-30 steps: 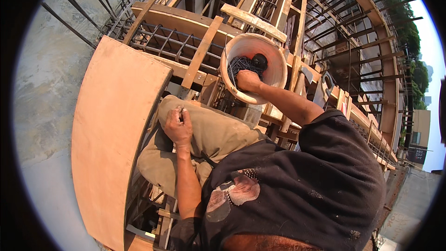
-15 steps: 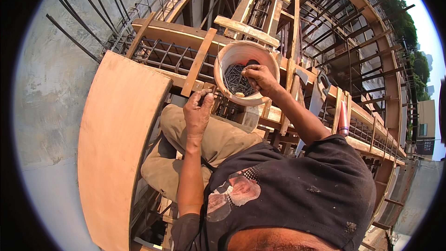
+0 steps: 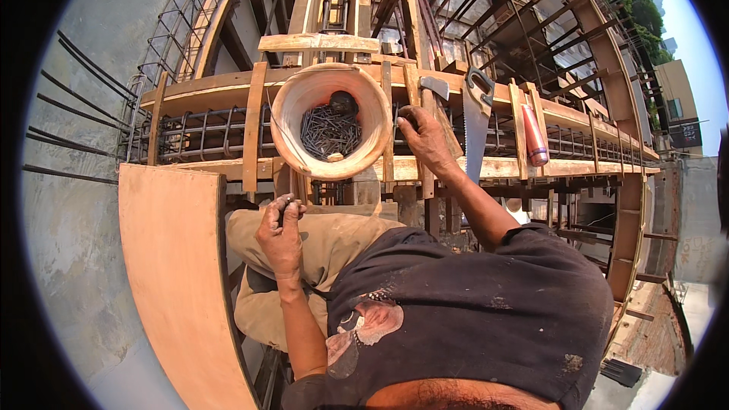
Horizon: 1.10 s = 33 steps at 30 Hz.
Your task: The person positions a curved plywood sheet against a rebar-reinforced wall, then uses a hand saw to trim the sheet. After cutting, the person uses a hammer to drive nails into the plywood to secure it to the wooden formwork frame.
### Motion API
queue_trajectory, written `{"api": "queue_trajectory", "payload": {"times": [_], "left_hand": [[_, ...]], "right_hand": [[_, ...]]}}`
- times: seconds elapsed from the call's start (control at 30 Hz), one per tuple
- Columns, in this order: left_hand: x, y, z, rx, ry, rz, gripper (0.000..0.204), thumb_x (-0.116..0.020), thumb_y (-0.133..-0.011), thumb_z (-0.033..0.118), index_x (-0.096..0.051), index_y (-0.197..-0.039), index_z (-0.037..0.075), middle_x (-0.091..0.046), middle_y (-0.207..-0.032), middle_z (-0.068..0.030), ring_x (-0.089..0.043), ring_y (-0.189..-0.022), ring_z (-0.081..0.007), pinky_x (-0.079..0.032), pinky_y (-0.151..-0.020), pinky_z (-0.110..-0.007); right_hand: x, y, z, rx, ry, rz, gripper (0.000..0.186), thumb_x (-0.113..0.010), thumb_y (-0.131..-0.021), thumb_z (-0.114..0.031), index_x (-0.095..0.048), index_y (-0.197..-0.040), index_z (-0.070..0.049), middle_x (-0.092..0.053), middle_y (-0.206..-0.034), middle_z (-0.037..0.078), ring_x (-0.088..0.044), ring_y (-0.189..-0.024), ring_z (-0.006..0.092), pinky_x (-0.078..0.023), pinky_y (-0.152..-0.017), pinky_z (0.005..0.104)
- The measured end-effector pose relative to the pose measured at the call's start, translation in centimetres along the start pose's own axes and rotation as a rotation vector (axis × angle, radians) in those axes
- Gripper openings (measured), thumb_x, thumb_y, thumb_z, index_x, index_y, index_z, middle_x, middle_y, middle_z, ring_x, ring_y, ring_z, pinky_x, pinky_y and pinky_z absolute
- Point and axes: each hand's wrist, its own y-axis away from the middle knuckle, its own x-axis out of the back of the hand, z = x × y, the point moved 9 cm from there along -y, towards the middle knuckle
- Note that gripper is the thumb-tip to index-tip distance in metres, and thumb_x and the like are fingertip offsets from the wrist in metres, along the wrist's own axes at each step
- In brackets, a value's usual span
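A round bucket with a worn, whitish rim stands in front of me on the timber formwork. Loose nails lie in its bottom, beside a dark round lump. To the left, over my bent knee, my left hand is closed with its fingertips pinched together; what they hold is too small to make out. My right hand is just right of the bucket, fingers loosely bent and thumb apart, nothing visible in it. Close by it is a hatchet with a pale steel head and wooden handle.
A handsaw hangs on the beam form right of the hatchet, then a red bottle. Rebar cages run inside the forms. A curved plywood sheet stands at my left. Bare rebar ends jut out far left. Gaps open below the timbers.
My right hand has come out of the bucket and moved right, toward the hatchet. My left hand stays pinched near my knee. The whole view has turned.
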Motion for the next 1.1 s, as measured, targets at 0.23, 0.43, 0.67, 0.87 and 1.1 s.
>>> {"api": "queue_trajectory", "payload": {"times": [0.23,0.43,0.67,0.87,1.1], "left_hand": [[15.8,3.9,-4.2,0.016,-0.020,0.527,0.021,-0.067,-0.100,0.014,-0.066,-0.110,-0.005,-0.069,-0.099,-0.0094,-0.067,-0.087,-0.0155,-0.056,-0.078,-0.029],[19.3,6.4,-6.0,0.046,-0.031,0.697,0.018,-0.066,-0.098,0.010,-0.066,-0.110,-0.004,-0.068,-0.097,-0.0077,-0.066,-0.081,-0.0142,-0.053,-0.072,-0.027],[16.8,6.3,-8.6,-0.021,0.132,0.592,0.012,-0.067,-0.097,0.009,-0.068,-0.104,-0.001,-0.067,-0.091,-0.0045,-0.065,-0.078,-0.0128,-0.052,-0.068,-0.027],[17.4,6.9,-7.8,-0.003,0.070,0.600,0.014,-0.068,-0.097,0.010,-0.067,-0.104,-0.002,-0.068,-0.093,-0.0051,-0.065,-0.078,-0.0134,-0.052,-0.067,-0.027],[19.4,7.7,-8.3,-0.008,0.093,0.703,0.016,-0.066,-0.098,0.009,-0.065,-0.106,-0.005,-0.068,-0.096,-0.0090,-0.067,-0.080,-0.0153,-0.056,-0.069,-0.029]], "right_hand": [[2.7,4.3,15.9,-0.501,0.614,-0.208,0.045,-0.053,-0.102,-0.034,-0.060,-0.119,0.007,-0.063,-0.112,0.037,-0.063,-0.107,0.0511,-0.050,-0.095,0.0552],[1.5,4.5,17.9,-0.556,0.501,-0.066,0.045,-0.060,-0.097,-0.034,-0.065,-0.109,0.009,-0.068,-0.105,0.036,-0.066,-0.104,0.0510,-0.051,-0.093,0.0545],[-1.4,5.4,21.9,-0.951,-0.103,-0.221,0.047,-0.075,-0.092,-0.037,-0.066,-0.107,0.006,-0.066,-0.095,0.016,-0.065,-0.087,0.0283,-0.056,-0.069,0.0423],[-4.5,4.2,18.3,-0.922,-0.445,-0.097,0.035,-0.070,-0.092,-0.021,-0.061,-0.113,0.005,-0.063,-0.098,0.015,-0.064,-0.083,0.0263,-0.057,-0.060,0.0457],[-0.7,6.4,20.5,-0.829,-0.150,0.359,0.037,-0.072,-0.082,-0.012,-0.058,-0.111,0.006,-0.063,-0.092,0.017,-0.065,-0.078,0.0314,-0.055,-0.069,0.0505]]}}
